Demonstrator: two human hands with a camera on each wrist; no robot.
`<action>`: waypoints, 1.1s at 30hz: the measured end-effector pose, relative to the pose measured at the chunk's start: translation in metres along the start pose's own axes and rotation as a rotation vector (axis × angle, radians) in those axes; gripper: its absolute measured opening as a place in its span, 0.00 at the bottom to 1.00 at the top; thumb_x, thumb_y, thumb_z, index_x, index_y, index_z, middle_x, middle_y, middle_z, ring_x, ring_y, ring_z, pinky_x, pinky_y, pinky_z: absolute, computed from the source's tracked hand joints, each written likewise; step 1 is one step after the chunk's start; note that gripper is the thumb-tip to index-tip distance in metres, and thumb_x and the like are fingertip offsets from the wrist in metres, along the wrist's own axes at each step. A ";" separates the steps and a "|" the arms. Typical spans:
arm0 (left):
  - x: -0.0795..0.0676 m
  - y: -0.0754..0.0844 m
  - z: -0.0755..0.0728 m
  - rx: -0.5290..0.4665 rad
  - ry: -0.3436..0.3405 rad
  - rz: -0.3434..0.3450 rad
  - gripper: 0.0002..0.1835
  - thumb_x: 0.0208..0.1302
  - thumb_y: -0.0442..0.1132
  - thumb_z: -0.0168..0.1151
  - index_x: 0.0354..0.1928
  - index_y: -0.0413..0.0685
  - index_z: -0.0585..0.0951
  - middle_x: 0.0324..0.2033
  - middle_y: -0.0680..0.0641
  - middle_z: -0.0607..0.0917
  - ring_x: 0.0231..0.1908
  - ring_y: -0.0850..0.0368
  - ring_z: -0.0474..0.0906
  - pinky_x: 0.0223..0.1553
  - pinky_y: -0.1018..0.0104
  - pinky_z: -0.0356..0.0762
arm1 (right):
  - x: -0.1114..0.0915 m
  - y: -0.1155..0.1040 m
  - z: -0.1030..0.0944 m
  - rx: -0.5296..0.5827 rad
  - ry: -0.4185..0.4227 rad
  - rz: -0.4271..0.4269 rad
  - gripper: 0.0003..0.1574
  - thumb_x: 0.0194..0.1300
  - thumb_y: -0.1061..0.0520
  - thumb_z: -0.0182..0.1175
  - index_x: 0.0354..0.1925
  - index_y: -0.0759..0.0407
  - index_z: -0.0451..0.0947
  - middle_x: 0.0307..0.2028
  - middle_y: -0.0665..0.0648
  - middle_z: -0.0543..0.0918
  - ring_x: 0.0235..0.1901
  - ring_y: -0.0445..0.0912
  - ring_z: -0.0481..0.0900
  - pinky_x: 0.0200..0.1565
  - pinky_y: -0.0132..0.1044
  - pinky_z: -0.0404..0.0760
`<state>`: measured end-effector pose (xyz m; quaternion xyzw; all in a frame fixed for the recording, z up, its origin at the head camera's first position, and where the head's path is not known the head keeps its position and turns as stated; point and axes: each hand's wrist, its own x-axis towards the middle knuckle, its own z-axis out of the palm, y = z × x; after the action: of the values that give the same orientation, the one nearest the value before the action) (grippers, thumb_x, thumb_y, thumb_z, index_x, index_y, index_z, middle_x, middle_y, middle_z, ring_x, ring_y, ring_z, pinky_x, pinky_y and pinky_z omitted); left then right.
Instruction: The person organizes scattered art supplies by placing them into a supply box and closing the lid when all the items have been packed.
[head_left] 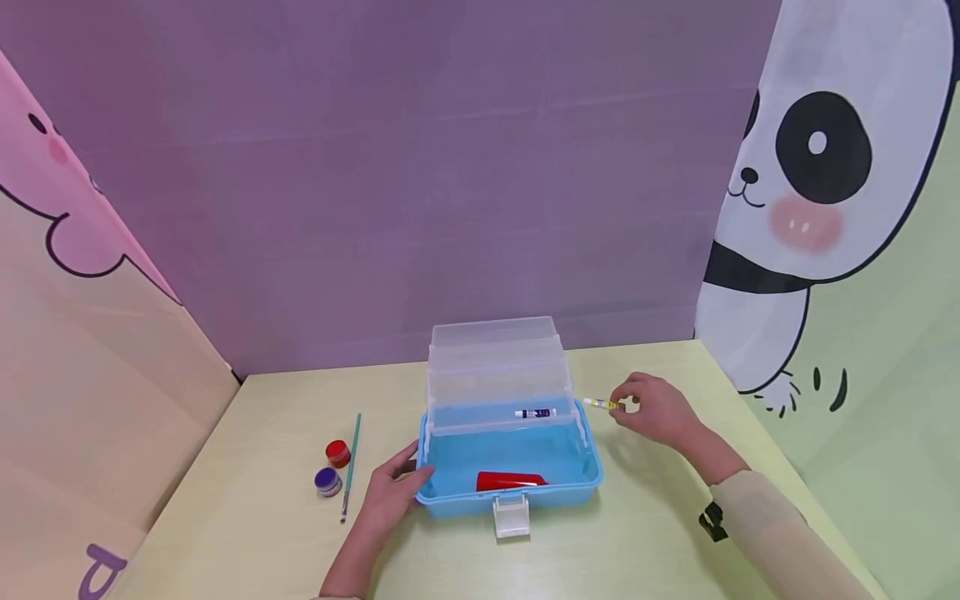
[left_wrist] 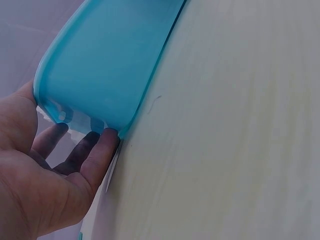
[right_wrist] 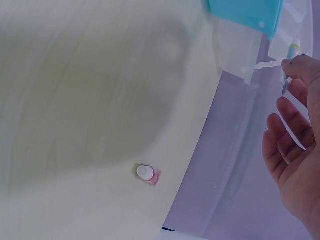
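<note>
A light-blue storage box (head_left: 502,454) stands on the table with its clear lid (head_left: 495,346) raised. My left hand (head_left: 392,492) grips the box's left end, thumb at the rim; in the left wrist view the fingers (left_wrist: 102,155) press against its end wall. Between thumb and forefinger, my right hand (head_left: 660,410) pinches a small yellow-labelled paint tube (head_left: 600,404) just past the box's right rim, white cap toward the box. A dark-blue-labelled paint tube (head_left: 536,413) lies in the clear tray (head_left: 480,429) at the back. A red tube (head_left: 510,481) lies on the box floor near the front.
Left of the box are a red paint jar (head_left: 338,453), a purple paint jar (head_left: 327,482) and a green-handled paintbrush (head_left: 351,467). A white latch (head_left: 512,517) hangs at the box front. The right wrist view shows a small white-capped container (right_wrist: 145,173) on the table. A purple wall backs the table.
</note>
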<state>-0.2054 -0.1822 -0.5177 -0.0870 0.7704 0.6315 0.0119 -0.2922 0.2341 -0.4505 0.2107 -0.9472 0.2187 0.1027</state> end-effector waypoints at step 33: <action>0.000 0.000 0.001 0.001 0.001 -0.012 0.34 0.62 0.44 0.67 0.69 0.47 0.69 0.51 0.37 0.77 0.42 0.47 0.80 0.39 0.56 0.84 | 0.009 -0.009 0.002 -0.012 -0.003 -0.043 0.06 0.54 0.56 0.71 0.33 0.52 0.86 0.30 0.48 0.78 0.26 0.41 0.71 0.27 0.33 0.74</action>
<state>-0.2056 -0.1815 -0.5178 -0.0920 0.7702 0.6309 0.0152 -0.2968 0.2224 -0.4461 0.2306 -0.9440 0.2104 0.1071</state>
